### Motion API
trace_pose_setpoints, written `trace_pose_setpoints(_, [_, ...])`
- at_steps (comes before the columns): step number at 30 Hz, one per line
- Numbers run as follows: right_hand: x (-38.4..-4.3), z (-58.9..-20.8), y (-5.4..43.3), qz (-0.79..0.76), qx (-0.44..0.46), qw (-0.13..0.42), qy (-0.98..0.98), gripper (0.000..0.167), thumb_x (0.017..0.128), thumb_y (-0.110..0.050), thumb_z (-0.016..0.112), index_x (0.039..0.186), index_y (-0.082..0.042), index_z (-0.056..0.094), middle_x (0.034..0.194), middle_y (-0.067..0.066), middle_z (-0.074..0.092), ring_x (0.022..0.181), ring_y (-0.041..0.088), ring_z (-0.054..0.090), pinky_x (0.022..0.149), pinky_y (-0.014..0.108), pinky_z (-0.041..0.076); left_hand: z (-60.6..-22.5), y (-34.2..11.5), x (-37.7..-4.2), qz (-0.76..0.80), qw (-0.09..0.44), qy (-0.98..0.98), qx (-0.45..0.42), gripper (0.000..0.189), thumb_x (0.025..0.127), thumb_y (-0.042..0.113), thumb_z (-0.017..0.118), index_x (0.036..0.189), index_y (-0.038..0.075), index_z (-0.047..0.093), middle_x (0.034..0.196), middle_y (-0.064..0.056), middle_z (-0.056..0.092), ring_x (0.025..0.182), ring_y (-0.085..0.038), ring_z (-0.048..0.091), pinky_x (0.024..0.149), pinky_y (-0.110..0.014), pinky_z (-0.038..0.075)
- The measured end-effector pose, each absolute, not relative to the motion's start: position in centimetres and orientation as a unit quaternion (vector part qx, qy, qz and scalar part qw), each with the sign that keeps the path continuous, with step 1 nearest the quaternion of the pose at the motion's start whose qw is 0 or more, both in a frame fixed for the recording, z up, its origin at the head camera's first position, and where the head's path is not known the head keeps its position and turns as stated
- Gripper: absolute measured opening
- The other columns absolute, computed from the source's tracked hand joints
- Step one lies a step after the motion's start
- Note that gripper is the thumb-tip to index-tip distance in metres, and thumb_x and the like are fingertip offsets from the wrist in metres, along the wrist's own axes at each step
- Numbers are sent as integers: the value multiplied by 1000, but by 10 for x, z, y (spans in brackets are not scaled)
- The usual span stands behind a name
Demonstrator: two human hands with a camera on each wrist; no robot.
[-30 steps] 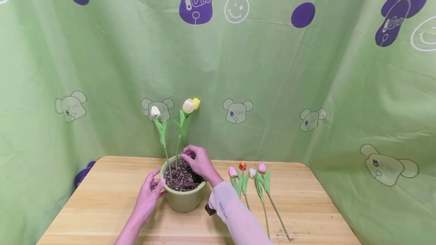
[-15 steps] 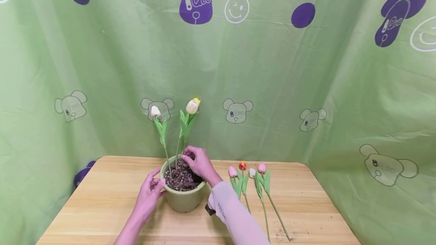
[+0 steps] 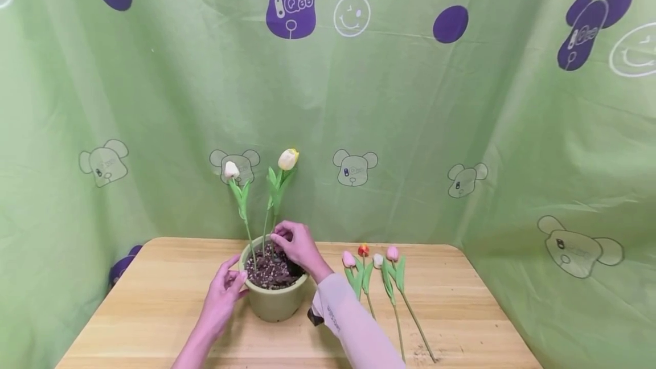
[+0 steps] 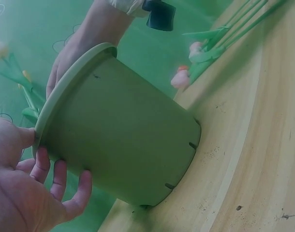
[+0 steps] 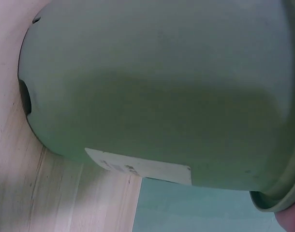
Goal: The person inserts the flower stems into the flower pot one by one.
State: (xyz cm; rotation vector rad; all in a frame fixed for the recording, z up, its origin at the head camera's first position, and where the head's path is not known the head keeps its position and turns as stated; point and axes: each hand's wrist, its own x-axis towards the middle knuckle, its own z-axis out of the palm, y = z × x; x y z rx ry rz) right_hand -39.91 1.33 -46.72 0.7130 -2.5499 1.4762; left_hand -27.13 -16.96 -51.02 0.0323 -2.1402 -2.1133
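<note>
A green flower pot (image 3: 277,304) full of dark, speckled soil (image 3: 271,273) stands on the table. My left hand (image 3: 222,294) grips its rim on the left, thumb near the top edge; the left wrist view shows curled fingers (image 4: 59,180) against the outer wall. Over the back of the pot, my right hand (image 3: 299,246) pinches a tulip stem low down, close to the soil. Which stem it is, I cannot tell. A white tulip (image 3: 232,170) stands at the pot's left side. A cream tulip (image 3: 288,159) largely hides a yellow tulip (image 3: 296,153) behind it.
Right of the pot, several tulips lie on the wooden table (image 3: 169,289): pink (image 3: 348,259), red-orange (image 3: 363,250), white (image 3: 378,261) and another pink tulip (image 3: 392,253). Soil crumbs are scattered near their stems. A green curtain (image 3: 389,101) hangs behind and at both sides.
The cream tulip has shifted slightly right against the yellow one, covering more of it. Both hands keep their places at the pot. The whole head view has shifted a little.
</note>
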Motion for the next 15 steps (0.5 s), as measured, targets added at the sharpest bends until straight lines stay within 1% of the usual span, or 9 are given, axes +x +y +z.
trace_pose_setpoints(4, [-398, -468, 17, 478, 223, 79, -846, 16, 95, -19, 76, 106, -7, 76, 98, 6, 77, 83, 11, 69, 79, 22, 61, -512, -169, -272, -701, 65, -710, 15, 56, 107, 11, 53, 160, 7, 33, 122, -22, 60, 109, -22, 64, 106, -50, 58])
trace_pose_setpoints(11, [-394, -462, 30, 502, 220, 90, -832, 24, 93, -20, 78, 112, -6, 75, 102, 6, 77, 92, 15, 71, 88, 26, 62, -512, -168, -272, -702, 62, -709, 16, 56, 107, 10, 52, 160, 7, 32, 121, -22, 59, 110, -23, 64, 106, -51, 57])
trace_pose_setpoints(15, [-393, -453, 43, 517, 212, 90, -824, 27, 93, -18, 78, 117, -6, 73, 105, 6, 75, 96, 18, 70, 92, 31, 63, -510, -170, -272, -702, 68, -709, 18, 55, 108, 10, 52, 159, 7, 33, 120, -22, 60, 109, -23, 64, 107, -53, 57])
